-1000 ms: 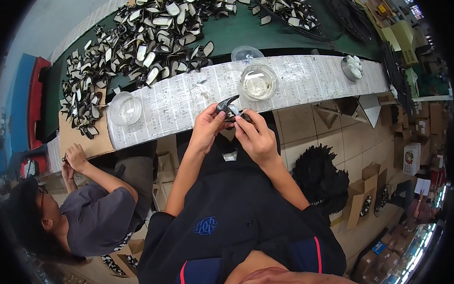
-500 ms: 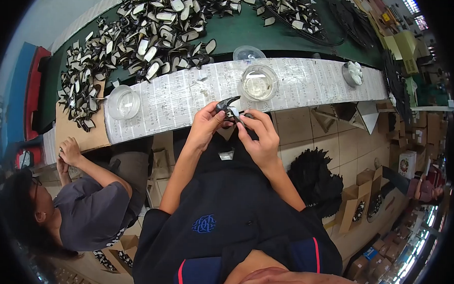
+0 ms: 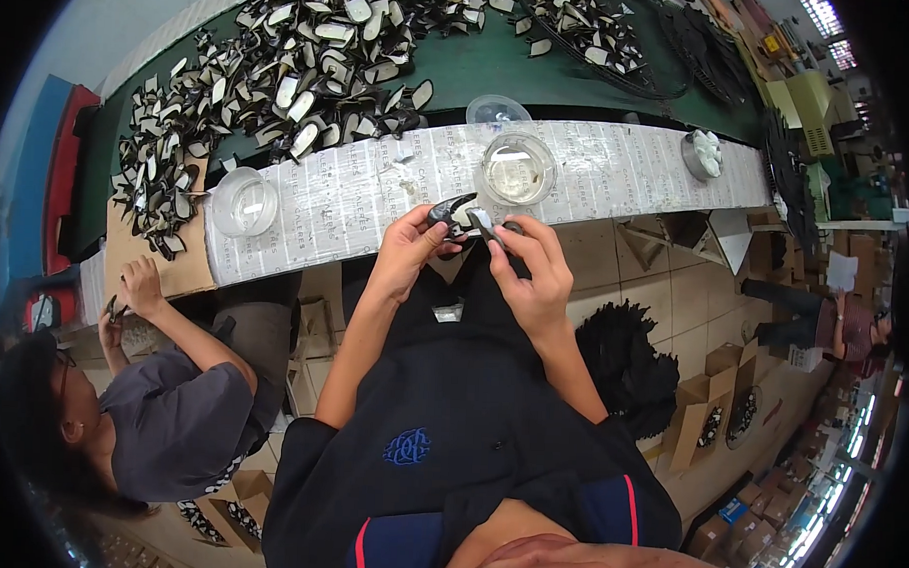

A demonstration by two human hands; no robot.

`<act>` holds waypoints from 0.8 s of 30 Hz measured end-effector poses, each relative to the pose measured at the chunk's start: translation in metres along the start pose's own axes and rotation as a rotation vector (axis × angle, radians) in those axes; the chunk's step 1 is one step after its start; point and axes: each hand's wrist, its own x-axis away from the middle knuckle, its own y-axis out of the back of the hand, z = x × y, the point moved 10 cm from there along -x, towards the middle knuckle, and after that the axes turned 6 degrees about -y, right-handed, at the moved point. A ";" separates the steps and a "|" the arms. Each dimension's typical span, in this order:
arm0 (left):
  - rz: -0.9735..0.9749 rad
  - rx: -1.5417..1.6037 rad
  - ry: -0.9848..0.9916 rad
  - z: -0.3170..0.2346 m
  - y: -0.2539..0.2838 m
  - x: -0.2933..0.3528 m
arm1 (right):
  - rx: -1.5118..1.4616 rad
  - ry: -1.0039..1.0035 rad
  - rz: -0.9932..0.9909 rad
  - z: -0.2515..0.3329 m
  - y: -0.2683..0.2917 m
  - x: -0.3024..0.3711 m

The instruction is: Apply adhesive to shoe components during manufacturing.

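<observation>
Just off the front edge of the bench, my left hand [image 3: 408, 250] grips a small black shoe heel [image 3: 447, 213] with a pale inner face. The fingers wrap round its glossy black side. Close by on the right, my right hand [image 3: 535, 267] pinches a dark, thin flap [image 3: 484, 229] against the heel's pale side. Whether the flap is joined to the heel or is a separate piece, I cannot tell. Just beyond my hands stands a round clear tub [image 3: 520, 170] with a little clear liquid or glue in it.
Paper covers the bench strip [image 3: 347, 205]. A second clear tub [image 3: 245, 203] stands left, a tin of white wads [image 3: 701, 155] right. Black heels [image 3: 322, 69] are heaped on the green surface behind. At left a co-worker [image 3: 175, 414] handles a dark piece. Black strips [image 3: 627, 368] lie low at right.
My right hand has shifted slightly right, and its fingers sit differently on the flap. My left hand has barely moved. The co-worker's hands have lowered a little and drawn apart.
</observation>
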 end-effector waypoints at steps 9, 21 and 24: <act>0.016 -0.021 0.022 0.002 -0.002 0.003 | -0.036 -0.040 0.142 -0.002 -0.019 -0.003; -0.009 -0.094 0.002 -0.003 0.001 0.006 | 0.091 -0.049 0.084 -0.008 -0.016 -0.002; -0.015 -0.104 -0.002 -0.004 0.002 0.007 | 0.118 -0.065 0.049 -0.011 -0.012 -0.003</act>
